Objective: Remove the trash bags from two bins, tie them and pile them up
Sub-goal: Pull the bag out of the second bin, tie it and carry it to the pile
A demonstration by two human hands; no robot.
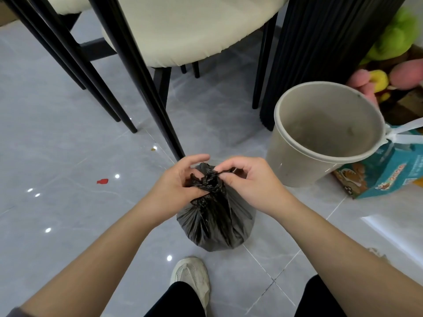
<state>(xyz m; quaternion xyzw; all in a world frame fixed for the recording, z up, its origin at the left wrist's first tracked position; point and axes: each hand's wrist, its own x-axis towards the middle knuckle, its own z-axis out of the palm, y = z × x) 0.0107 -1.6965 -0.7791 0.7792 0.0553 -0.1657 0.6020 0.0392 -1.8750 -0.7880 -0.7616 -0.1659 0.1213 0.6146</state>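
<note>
Grey tile floor (pixel 57 133) — left hand (pixel 176 181), right hand (pixel 249 181), a pinch grip each at the neck of the trash bag (pixel 215 225).

Single head-worn view, wide-angle, facing forward and down — near above left hand (pixel 176 183), right hand (pixel 250 183), floor (pixel 68 115)

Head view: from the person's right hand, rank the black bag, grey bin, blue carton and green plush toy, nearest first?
1. black bag, pinched in the right hand.
2. grey bin, just to its right.
3. blue carton, beyond the bin.
4. green plush toy, far upper right.
</note>
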